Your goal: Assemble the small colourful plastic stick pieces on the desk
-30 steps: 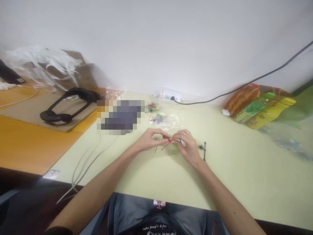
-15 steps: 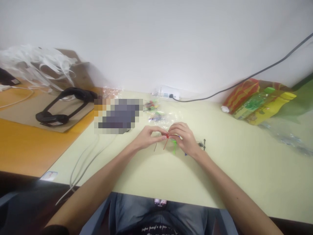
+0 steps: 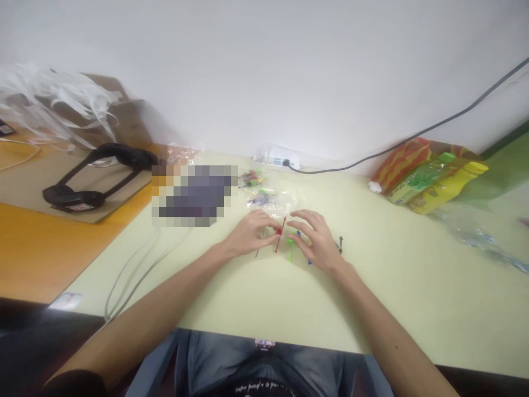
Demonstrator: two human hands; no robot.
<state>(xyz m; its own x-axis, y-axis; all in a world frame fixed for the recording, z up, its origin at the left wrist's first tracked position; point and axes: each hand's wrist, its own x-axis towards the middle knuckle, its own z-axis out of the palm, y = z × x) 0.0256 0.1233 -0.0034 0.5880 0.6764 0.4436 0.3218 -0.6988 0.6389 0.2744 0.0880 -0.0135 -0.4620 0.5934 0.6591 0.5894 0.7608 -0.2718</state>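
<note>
My left hand [image 3: 258, 231] pinches a small red plastic toy piece [image 3: 279, 234] with a long thin rod and an arrow-like tip. Just to its right, my right hand [image 3: 312, 237] has its fingers apart and holds nothing. Beneath and beside that hand are a bright green piece [image 3: 291, 252] and a blue piece [image 3: 309, 261], both partly covered by the fingers. A dark piece with a similar rod [image 3: 341, 243] stands to the right of the right hand. Under the left fingers a greyish rod [image 3: 258, 252] shows in part.
Clear plastic bags with colored pieces [image 3: 264, 199] lie behind the hands. A blurred-out dark object [image 3: 194, 196] sits left, with cables below it. Snack packaging and a bottle [image 3: 430, 173] are at right. A power strip [image 3: 276, 157] is by the wall; a black frame [image 3: 99, 176] lies on cardboard.
My right hand has come off the red piece and spread its fingers, moving slightly right. The left hand still pinches the piece, whose rod now shows at full length. The camera view has shifted slightly.
</note>
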